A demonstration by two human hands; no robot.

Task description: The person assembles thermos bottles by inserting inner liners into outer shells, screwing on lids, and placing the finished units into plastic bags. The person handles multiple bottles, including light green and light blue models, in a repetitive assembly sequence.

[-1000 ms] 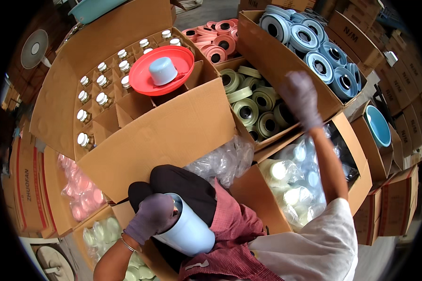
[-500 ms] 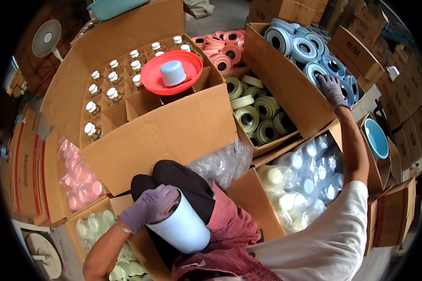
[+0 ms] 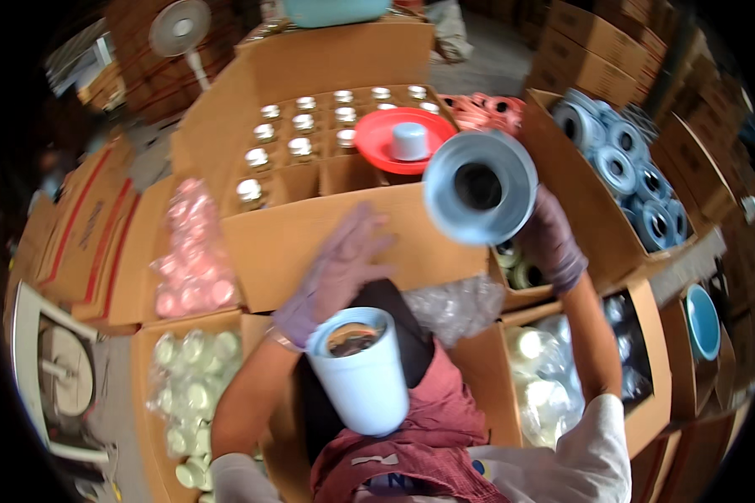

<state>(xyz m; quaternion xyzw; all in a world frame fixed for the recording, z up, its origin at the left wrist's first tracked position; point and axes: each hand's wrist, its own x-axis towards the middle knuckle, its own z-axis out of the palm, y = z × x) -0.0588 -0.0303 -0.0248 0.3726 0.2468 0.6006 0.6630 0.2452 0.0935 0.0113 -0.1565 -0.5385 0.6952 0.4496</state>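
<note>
Since the head view is pretty smeared, the writing's mostly a lost cause. Going by the big bottle carton (image 3: 268,247): left of it are some red-striped cartons (image 3: 84,235) with dark printing on the side, too fuzzy to read. Stacked cartons (image 3: 591,46) past its far right corner look just as blurry. On its near side, a white shirt (image 3: 533,474) shows a bit of dark lettering, partly covered by a maroon apron (image 3: 445,394).

OK, hands. The right hand (image 3: 552,239) has a blue ring (image 3: 445,189) with a dark centre, up in front of the carton's near right corner. It's gripping the ring's right edge, but most of those fingers are tucked behind, so I can't tell exactly how they pinch. The left hand (image 3: 340,260) hangs in front of the carton's near wall, fingers loosely spread. Also on the near side, a pale blue canister (image 3: 359,381) sits tilted at the lap, opening up, rim right by the left wrist; can't tell if they touch. A red dish (image 3: 369,138) with a light blue cup (image 3: 409,142) rests atop the carton's right half, and more blue rings (image 3: 617,172) fill a box off to its right.
</note>
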